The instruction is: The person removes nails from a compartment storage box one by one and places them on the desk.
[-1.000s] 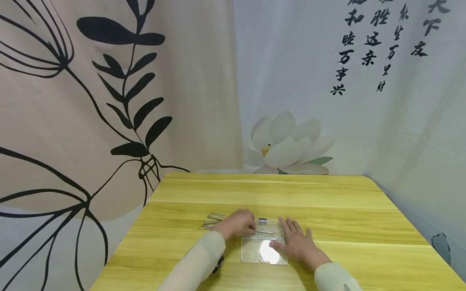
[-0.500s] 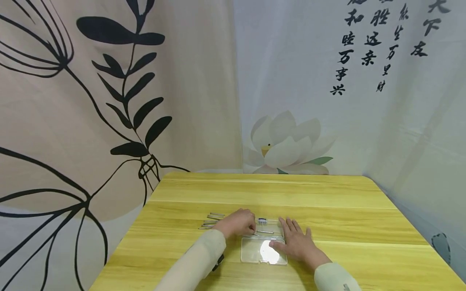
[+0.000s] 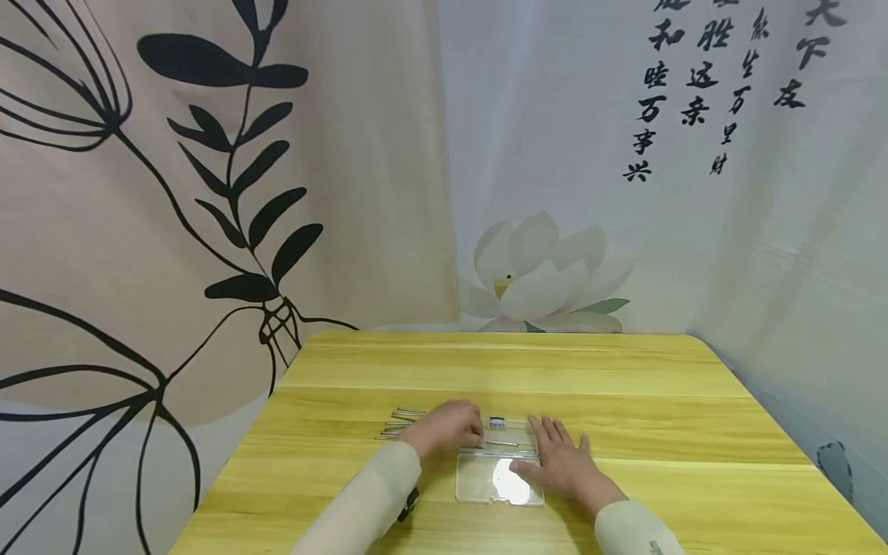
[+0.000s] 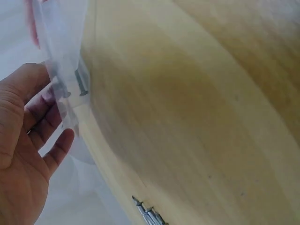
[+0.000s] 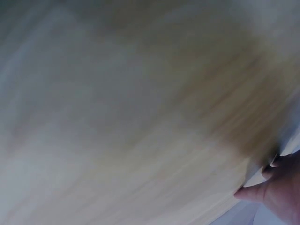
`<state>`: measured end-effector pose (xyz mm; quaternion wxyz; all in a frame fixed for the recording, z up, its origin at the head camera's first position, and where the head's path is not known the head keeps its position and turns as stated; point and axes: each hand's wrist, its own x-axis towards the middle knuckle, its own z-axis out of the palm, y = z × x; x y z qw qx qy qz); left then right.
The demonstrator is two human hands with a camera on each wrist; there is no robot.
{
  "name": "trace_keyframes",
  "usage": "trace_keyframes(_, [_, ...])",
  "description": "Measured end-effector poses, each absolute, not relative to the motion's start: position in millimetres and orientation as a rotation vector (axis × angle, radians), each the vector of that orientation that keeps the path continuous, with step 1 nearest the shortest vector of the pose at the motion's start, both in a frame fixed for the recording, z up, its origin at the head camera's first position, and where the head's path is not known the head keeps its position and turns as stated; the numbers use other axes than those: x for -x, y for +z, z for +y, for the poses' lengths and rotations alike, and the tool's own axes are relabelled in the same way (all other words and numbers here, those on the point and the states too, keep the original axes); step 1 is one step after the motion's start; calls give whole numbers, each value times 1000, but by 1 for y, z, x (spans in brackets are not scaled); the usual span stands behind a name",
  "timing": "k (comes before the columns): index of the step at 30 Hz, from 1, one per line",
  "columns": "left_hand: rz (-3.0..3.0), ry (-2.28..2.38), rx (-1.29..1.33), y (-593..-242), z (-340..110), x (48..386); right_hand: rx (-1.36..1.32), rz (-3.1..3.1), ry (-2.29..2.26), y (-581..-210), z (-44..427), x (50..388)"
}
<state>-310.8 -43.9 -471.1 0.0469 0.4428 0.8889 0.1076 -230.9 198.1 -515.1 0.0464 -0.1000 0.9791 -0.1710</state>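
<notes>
At the box's left end, the left hand is bent with fingers curled in; whether a nail is pinched there cannot be told. Across from it, the right hand is laid flat, fingers spread, over the right edge of the clear box, its thumb resting over the lid. Between the hands, a nail is seen lying in the box, with the lid folded back on the near side. Beyond the left hand, loose nails are scattered on the table. Nails are apparently being boxed; a steady box and a clean release would be called for next, then a reach leftward.
</notes>
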Motion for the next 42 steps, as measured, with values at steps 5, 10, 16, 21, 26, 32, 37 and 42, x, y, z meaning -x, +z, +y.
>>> trace_keyframes(5, [2697,572,-1235,-464,-49,314,309,2994,-514,-515,198,230])
trace_keyframes(10, [2653,781,-1094,-458,-59,320,307,2988,-517,-514,197,230])
trace_keyframes(16, [2629,921,-1018,-455,-79,329,305,2986,-516,-514,197,230])
trace_keyframes(21, [2631,1016,-969,-455,-100,334,311,2992,-516,-515,197,230])
trace_keyframes(26, [2603,1113,-869,-458,-123,335,314,2989,-516,-514,196,229])
trace_keyframes(32, [2568,1180,-784,-460,-144,328,310,2983,-531,-513,195,229])
trace_keyframes(37, [2585,1188,-789,-461,-159,323,307,2984,-537,-512,196,229])
trace_keyframes(42, [2648,1158,-788,-465,-174,318,307,2979,-535,-513,196,229])
